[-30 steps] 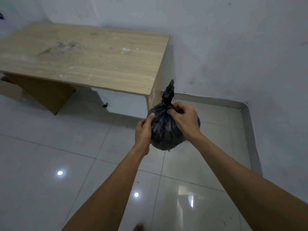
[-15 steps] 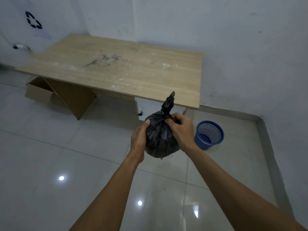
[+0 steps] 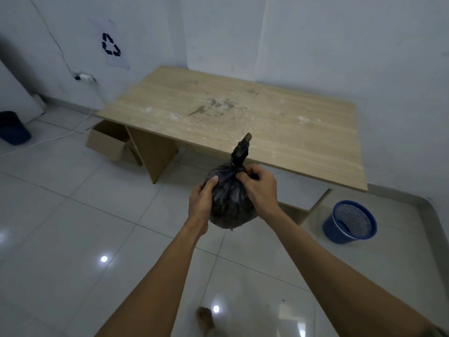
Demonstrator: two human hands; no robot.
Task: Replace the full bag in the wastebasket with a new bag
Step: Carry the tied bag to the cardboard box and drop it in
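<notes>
A full black trash bag, tied at the neck with a twisted tail sticking up, hangs in the air in front of me. My left hand cups its left side, thumb pressed on the plastic. My right hand pinches the bag just under the knot. A blue mesh wastebasket stands on the tiled floor at the right, by the table's leg, with no bag showing in it.
A wooden table stands against the white wall ahead. A cardboard box sits under its left end. A dark blue bin is at the far left, near a recycling sign on the wall.
The view has swung left: the table and blue wastebasket shifted right, and the recycling sign and far-left bin came into sight. Both hands keep the same hold on the bag.
</notes>
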